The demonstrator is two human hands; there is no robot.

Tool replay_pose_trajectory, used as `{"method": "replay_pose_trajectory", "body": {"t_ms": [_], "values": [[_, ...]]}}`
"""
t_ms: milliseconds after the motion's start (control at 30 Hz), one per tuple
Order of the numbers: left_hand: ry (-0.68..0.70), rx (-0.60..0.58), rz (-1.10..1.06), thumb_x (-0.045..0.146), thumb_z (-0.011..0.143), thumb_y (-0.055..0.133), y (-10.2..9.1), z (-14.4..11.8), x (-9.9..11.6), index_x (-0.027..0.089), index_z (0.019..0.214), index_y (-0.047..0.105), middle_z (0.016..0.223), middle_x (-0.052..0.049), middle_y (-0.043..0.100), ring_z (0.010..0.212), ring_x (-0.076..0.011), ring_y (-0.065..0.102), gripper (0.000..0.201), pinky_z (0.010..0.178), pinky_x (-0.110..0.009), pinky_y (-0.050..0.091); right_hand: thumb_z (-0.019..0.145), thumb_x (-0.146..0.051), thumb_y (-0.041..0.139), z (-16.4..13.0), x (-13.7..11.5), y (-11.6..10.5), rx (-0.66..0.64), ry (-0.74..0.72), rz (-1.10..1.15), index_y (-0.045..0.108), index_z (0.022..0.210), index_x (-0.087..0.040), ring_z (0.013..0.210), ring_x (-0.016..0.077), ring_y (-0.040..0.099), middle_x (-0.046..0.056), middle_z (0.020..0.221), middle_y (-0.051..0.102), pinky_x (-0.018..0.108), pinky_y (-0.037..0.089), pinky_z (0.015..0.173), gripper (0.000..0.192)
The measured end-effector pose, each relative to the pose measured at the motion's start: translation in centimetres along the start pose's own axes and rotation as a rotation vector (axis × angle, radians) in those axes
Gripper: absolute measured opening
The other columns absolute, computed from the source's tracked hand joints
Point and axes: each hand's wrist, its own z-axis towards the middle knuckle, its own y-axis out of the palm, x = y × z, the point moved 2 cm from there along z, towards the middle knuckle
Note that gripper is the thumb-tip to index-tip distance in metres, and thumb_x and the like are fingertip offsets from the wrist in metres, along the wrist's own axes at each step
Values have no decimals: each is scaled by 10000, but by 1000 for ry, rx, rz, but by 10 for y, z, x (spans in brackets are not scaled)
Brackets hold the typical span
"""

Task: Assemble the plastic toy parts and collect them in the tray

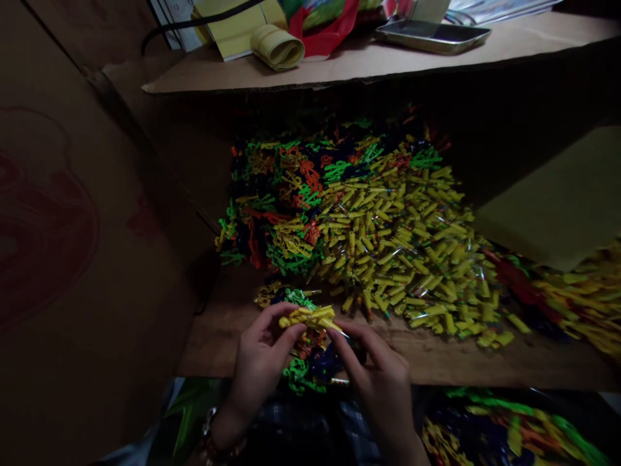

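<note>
Both of my hands meet low in the middle of the head view over a cardboard surface [436,359]. My left hand [259,359] pinches a small yellow plastic piece [308,317] between thumb and fingers. My right hand [376,372] grips the same piece from its right end, fingers closed on it. Under my hands lies a little bunch of green, orange and dark blue plastic parts [310,369]. Just beyond, a large heap of small yellow pieces in clear wrappers [398,252] spreads across the cardboard.
Tangled green, orange and yellow plastic parts [286,207] pile up behind the yellow heap. A cardboard shelf [349,65] above carries a phone [431,35], yellow paper roll [276,45] and papers. A cardboard wall [72,226] stands left. More coloured parts [509,433] lie lower right.
</note>
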Motion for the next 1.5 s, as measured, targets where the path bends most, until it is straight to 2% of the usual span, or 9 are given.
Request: {"method": "replay_pose_trajectory", "body": {"t_ms": [167, 333, 467, 567, 767, 900, 1067, 1267, 1500], "values": [[-164, -115, -34, 264, 637, 762, -11, 6, -10, 148, 898, 652, 845, -45, 726, 757, -161, 674, 306, 681, -227, 541, 777, -369, 670, 1, 14, -3, -230, 186, 153, 713, 799, -203, 676, 170, 678, 22, 763, 729, 226, 528, 617, 173], [-161, -244, 77, 282, 666, 733, -17, 10, -18, 158, 921, 639, 885, -49, 716, 830, -180, 667, 299, 735, -261, 535, 790, -416, 650, -7, 28, -2, -286, 273, 175, 708, 817, -203, 689, 179, 659, 22, 727, 699, 253, 515, 645, 223], [67, -247, 398, 347, 782, 624, -29, 41, -24, 179, 1028, 625, 1078, -81, 669, 1016, -216, 608, 298, 903, -348, 473, 818, -439, 602, -4, 48, 3, -170, 29, -80, 699, 771, -212, 814, 238, 622, 73, 836, 652, 387, 498, 750, 251], [246, -254, 759, 454, 750, 648, -37, 70, -32, 193, 1196, 565, 1247, -109, 578, 1173, -270, 495, 523, 1023, -433, 361, 848, -424, 560, -3, 59, 8, -26, -171, -342, 688, 824, -216, 991, 307, 552, 122, 1015, 597, 525, 433, 851, 246], [203, -483, 1113, 668, 667, 616, -33, 80, -51, 281, 1361, 416, 1411, -113, 422, 1272, -360, 374, 820, 1039, -537, 290, 877, -239, 538, -33, 59, 19, -24, -366, -518, 411, 1316, -167, 1239, 324, 387, 195, 1308, 421, 526, 406, 942, 462], [167, -474, 1157, 705, 675, 571, -33, 74, -51, 277, 1364, 410, 1411, -120, 415, 1272, -367, 369, 827, 1041, -542, 276, 801, -273, 647, -70, 61, 23, -126, -569, -602, 275, 1426, -222, 1344, 399, 220, 200, 1494, 188, 624, 291, 1000, 729], [126, -585, 1159, 709, 616, 622, -29, 71, -36, 259, 1381, 379, 1411, -119, 408, 1262, -364, 371, 920, 1050, -542, 271, 738, -285, 708, -88, 75, 26, -256, -566, -672, 292, 1416, -320, 1386, 425, 45, 157, 1552, -10, 715, 157, 1009, 796], [113, -853, 1077, 662, 545, 711, -16, 51, -28, 268, 1388, 376, 1470, -105, 328, 1347, -363, 242, 989, 1090, -510, 248, 741, -97, 647, -69, 84, 27, -179, -703, -614, 240, 1431, -318, 1368, 442, 138, 157, 1550, 37, 723, 274, 958, 831], [117, -777, 1018, 670, 534, 711, -9, 29, -45, 283, 1341, 450, 1473, -98, 328, 1374, -377, 162, 932, 1099, -542, 216, 742, -137, 646, -70, 87, 33, -103, -752, -615, 568, 1168, -227, 1343, 422, 252, 126, 1536, 177, 631, 326, 996, 442]]}}
